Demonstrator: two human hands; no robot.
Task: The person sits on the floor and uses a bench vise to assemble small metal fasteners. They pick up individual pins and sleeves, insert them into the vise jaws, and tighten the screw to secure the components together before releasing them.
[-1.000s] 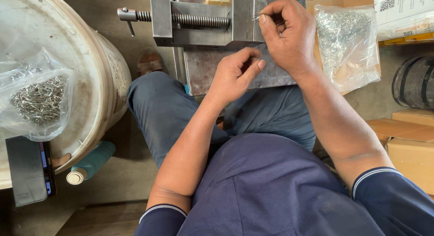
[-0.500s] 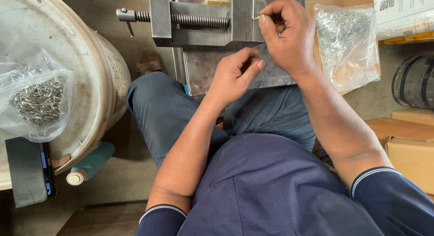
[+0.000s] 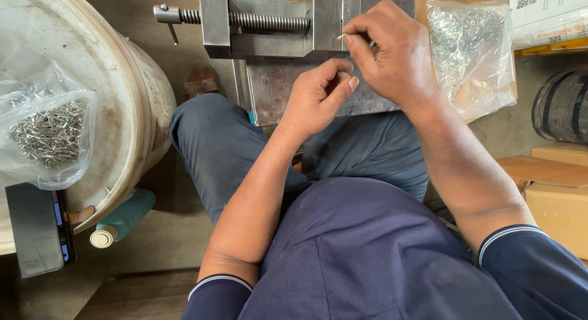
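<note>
My right hand [image 3: 395,53] pinches a thin metal pin [image 3: 340,36] between thumb and forefinger, its tip at the jaw of a small steel vise [image 3: 269,23]. The vise stands on a grey metal plate [image 3: 272,90] resting over my knees. My left hand [image 3: 318,96] lies curled just below the right hand, above the plate, fingertips closed together; whether it holds a small part is hidden. A clear bag of metal pins [image 3: 468,47] lies right of my right hand.
A big white bucket [image 3: 131,105] stands at the left with a second clear bag of metal pins [image 3: 46,133] on it. A phone [image 3: 40,231] and a teal thread spool [image 3: 122,217] lie below it. Cardboard boxes [image 3: 554,194] sit at the right.
My right hand has shifted slightly at the vise jaw with the pin. The left hand stays curled below it.
</note>
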